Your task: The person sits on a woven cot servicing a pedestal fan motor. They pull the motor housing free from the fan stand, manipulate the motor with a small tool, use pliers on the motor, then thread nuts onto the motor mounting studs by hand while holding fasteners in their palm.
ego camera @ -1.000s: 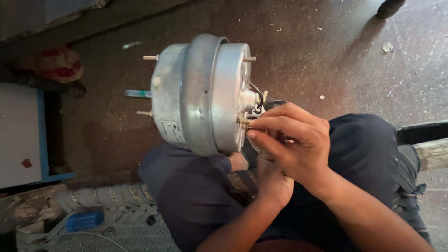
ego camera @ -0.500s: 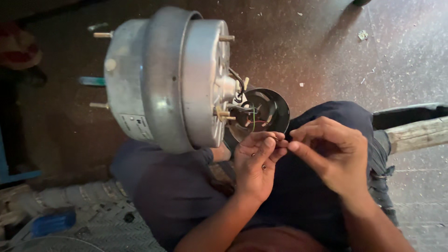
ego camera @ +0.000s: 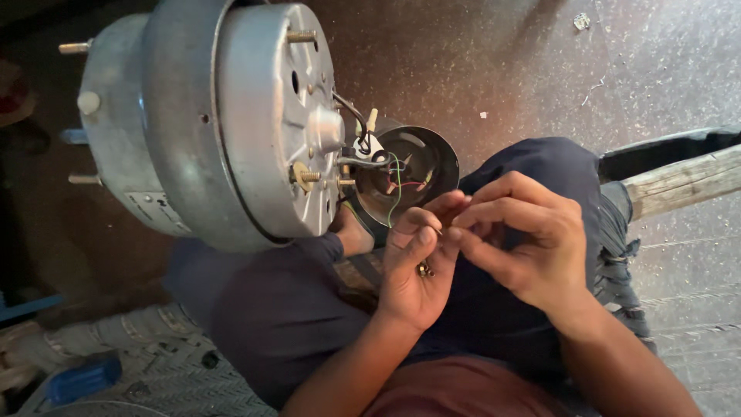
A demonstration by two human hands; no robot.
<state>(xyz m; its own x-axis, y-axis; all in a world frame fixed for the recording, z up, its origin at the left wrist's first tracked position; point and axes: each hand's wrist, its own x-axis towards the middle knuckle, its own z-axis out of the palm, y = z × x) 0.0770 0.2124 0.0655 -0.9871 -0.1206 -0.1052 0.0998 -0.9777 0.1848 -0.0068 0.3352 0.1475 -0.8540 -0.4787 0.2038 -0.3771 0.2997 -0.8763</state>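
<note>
While the round grey metal fan motor (ego camera: 208, 123) rests on your knees, your left hand (ego camera: 413, 270) cups small brass nuts (ego camera: 424, 269) beside it; your right hand (ego camera: 525, 235) pinches at them.

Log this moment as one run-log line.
left hand: palm up, small brass nuts in it | right hand: fingertips meet left fingertips | fan motor: on lap, wires exposed

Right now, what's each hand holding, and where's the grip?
Left hand cradles small brass nuts loose in its palm. Right hand pinches something tiny at its fingertips; too small to identify.
</note>
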